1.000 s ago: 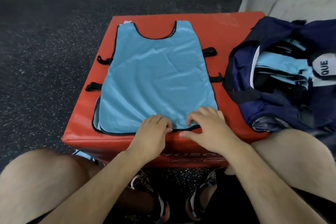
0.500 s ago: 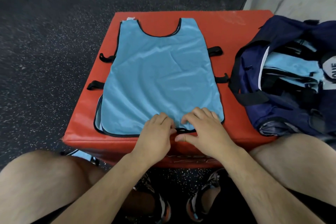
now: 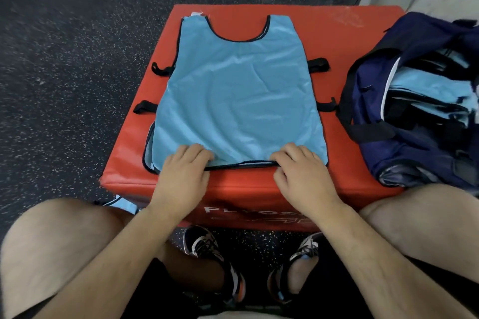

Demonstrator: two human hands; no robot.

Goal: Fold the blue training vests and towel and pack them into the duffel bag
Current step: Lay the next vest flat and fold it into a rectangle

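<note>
Left hand [image 3: 184, 172] and right hand [image 3: 304, 175] have moved apart along the hem of the blue vest [image 3: 238, 101]. Their fingers curl and grip it.

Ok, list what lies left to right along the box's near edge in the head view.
Floor → left hand → right hand → bag. The vest overlaps both hands, so it's left out.

1. We log bare red box [image 3: 324, 21] top beyond the vest [image 3: 233, 98] neckline: free passage.
2. Right of the vest there is only a narrow strip. Two black straps [image 3: 320, 65] lie in it, and the duffel bag [image 3: 375, 153] walls it off.
3. Left of the box we see open floor [image 3: 64, 72].
</note>
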